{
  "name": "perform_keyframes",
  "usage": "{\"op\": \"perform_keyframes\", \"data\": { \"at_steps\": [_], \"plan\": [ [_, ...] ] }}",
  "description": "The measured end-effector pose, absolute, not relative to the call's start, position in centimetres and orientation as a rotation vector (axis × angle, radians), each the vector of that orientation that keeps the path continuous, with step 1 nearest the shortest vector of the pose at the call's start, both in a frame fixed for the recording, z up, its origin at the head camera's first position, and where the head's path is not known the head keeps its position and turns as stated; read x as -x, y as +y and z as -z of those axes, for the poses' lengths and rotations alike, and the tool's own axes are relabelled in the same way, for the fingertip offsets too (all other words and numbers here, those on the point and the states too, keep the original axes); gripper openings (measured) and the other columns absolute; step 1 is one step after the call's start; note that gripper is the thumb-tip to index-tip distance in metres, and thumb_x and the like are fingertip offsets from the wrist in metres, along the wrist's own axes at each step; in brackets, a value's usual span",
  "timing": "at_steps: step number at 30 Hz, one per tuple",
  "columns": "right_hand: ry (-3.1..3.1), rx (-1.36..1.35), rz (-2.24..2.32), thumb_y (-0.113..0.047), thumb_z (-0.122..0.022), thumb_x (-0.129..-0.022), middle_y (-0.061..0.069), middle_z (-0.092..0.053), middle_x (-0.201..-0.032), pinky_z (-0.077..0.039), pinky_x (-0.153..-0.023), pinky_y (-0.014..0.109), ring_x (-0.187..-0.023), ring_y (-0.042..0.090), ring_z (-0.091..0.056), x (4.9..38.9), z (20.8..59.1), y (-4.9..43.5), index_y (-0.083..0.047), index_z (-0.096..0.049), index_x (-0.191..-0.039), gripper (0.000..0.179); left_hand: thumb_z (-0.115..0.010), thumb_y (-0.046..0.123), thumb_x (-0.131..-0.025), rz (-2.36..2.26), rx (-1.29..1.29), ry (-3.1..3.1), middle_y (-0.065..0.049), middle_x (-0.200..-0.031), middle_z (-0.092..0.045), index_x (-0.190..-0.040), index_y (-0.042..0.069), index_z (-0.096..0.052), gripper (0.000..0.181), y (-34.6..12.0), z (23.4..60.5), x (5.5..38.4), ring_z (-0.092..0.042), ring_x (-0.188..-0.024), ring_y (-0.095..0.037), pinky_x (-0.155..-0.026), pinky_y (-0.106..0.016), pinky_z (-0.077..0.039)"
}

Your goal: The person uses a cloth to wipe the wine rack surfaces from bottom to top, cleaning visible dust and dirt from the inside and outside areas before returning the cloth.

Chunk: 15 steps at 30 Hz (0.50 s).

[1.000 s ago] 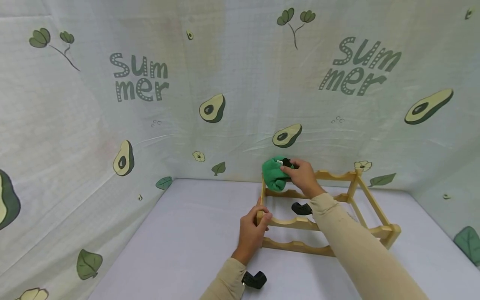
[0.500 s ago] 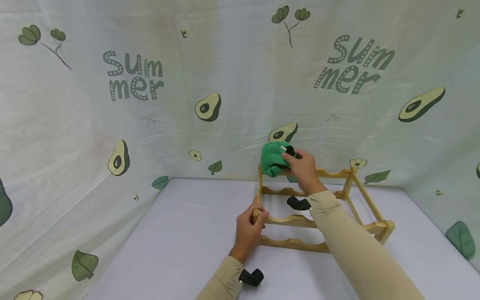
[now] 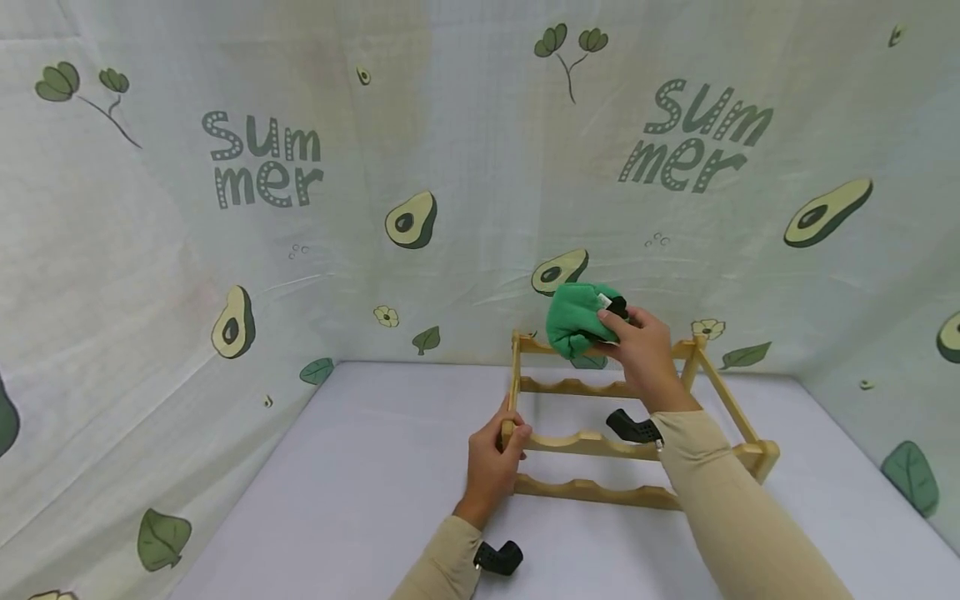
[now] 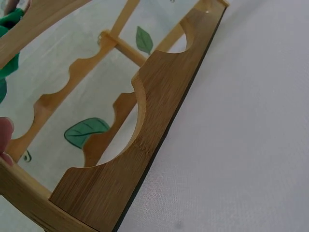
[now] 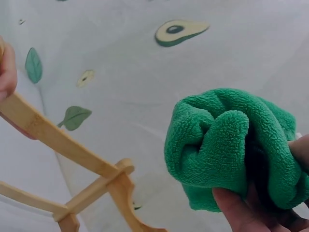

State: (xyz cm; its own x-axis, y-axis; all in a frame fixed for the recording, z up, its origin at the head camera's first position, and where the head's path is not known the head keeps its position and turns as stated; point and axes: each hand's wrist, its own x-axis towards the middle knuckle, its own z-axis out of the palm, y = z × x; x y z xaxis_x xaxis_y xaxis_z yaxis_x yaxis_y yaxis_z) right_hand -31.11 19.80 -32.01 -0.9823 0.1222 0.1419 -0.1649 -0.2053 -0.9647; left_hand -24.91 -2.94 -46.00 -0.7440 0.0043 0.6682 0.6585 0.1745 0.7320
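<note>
A wooden wine rack (image 3: 592, 444) with scalloped rails stands on the table. My left hand (image 3: 489, 464) grips its near left corner; in the left wrist view only a fingertip (image 4: 6, 133) shows, at the left edge. My right hand (image 3: 647, 354) pinches a folded green terry cloth (image 3: 573, 317) by its right side, raised over the rack's rear top rail. Seen from the right wrist, the fluffy cloth (image 5: 217, 145) is bunched in folds, with fingers below it and something black tucked in its fold. A small white tag shows beside black material on it.
The rack's sloping right side bar (image 3: 731, 398) runs near my right forearm. A white-covered table (image 3: 360, 483) lies under everything. Behind it hangs a pale curtain (image 3: 465, 100) printed with avocados and leaves. Black devices (image 3: 501, 558) are strapped at both wrists.
My right hand has lifted the green cloth from the rack's rear left top corner, then carried it to the right along the rear rail. The left hand keeps its grip on the rack.
</note>
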Motion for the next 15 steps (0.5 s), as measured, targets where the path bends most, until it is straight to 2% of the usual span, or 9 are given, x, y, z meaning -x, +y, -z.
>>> {"op": "perform_keyframes", "data": {
  "at_steps": [4, 7, 9, 11, 13, 14, 15],
  "plan": [
    [-1.789, -0.063, -2.368, -0.023, -0.068, -0.097, 0.011, -0.044, -0.129, -0.055, -0.086, 0.030, -0.115, 0.022, -0.053, 29.0, 31.7, 21.2, 0.003, -0.046, -0.132, 0.049, -0.068, 0.004, -0.094, 1.594, 0.596, -1.950, 0.005, -0.070, -0.056, -0.093, 0.005, -0.064, 0.004, -2.9, 45.3, 24.4, -0.059, -0.053, -0.022, -0.051, -0.028, -0.052],
    [-1.725, -0.086, -2.411, -0.019, -0.070, -0.095, 0.009, -0.046, -0.126, -0.056, -0.085, 0.030, -0.112, 0.019, -0.054, 27.6, 31.7, 22.4, 0.000, -0.048, -0.129, 0.045, -0.068, 0.009, -0.095, 1.593, 0.593, -1.969, 0.000, -0.070, -0.057, -0.096, 0.006, -0.064, 0.005, -2.9, 46.8, 25.5, -0.059, -0.054, -0.018, -0.051, -0.028, -0.052],
    [-1.685, -0.111, -2.409, -0.017, -0.072, -0.094, 0.009, -0.046, -0.124, -0.056, -0.083, 0.031, -0.111, 0.018, -0.054, 26.7, 31.8, 23.1, -0.001, -0.051, -0.126, 0.041, -0.068, 0.011, -0.096, 1.600, 0.598, -1.983, -0.007, -0.079, -0.065, -0.099, 0.006, -0.066, 0.007, -3.0, 47.4, 26.0, -0.060, -0.055, -0.016, -0.052, -0.028, -0.053],
    [-1.655, -0.133, -2.387, -0.014, -0.073, -0.093, 0.010, -0.047, -0.121, -0.057, -0.081, 0.031, -0.110, 0.019, -0.054, 26.0, 32.0, 23.6, 0.000, -0.053, -0.121, 0.037, -0.068, 0.016, -0.097, 1.610, 0.607, -1.991, -0.016, -0.100, -0.071, -0.103, 0.008, -0.067, 0.010, -3.2, 47.6, 26.1, -0.061, -0.055, -0.015, -0.052, -0.027, -0.053],
    [-1.642, -0.146, -2.343, -0.012, -0.074, -0.092, 0.011, -0.048, -0.119, -0.057, -0.080, 0.032, -0.110, 0.019, -0.054, 25.4, 32.2, 24.1, 0.000, -0.054, -0.116, 0.034, -0.067, 0.019, -0.098, 1.613, 0.612, -1.994, -0.021, -0.121, -0.067, -0.106, 0.011, -0.068, 0.012, -3.4, 47.6, 26.1, -0.063, -0.056, -0.015, -0.051, -0.027, -0.052],
    [-1.642, -0.145, -2.319, -0.012, -0.074, -0.092, 0.011, -0.048, -0.118, -0.058, -0.079, 0.032, -0.109, 0.020, -0.054, 25.1, 32.3, 24.3, 0.001, -0.054, -0.115, 0.033, -0.067, 0.020, -0.098, 1.613, 0.611, -1.997, -0.022, -0.127, -0.064, -0.108, 0.012, -0.069, 0.013, -3.4, 47.6, 26.1, -0.063, -0.056, -0.015, -0.051, -0.027, -0.052],
    [-1.637, -0.139, -2.299, -0.012, -0.075, -0.091, 0.012, -0.049, -0.118, -0.058, -0.078, 0.032, -0.108, 0.020, -0.055, 24.8, 32.4, 24.4, 0.001, -0.055, -0.115, 0.033, -0.066, 0.021, -0.099, 1.614, 0.612, -1.998, -0.020, -0.118, -0.068, -0.109, 0.012, -0.069, 0.014, -3.5, 47.6, 26.1, -0.063, -0.056, -0.014, -0.050, -0.026, -0.051]
  ]
}}
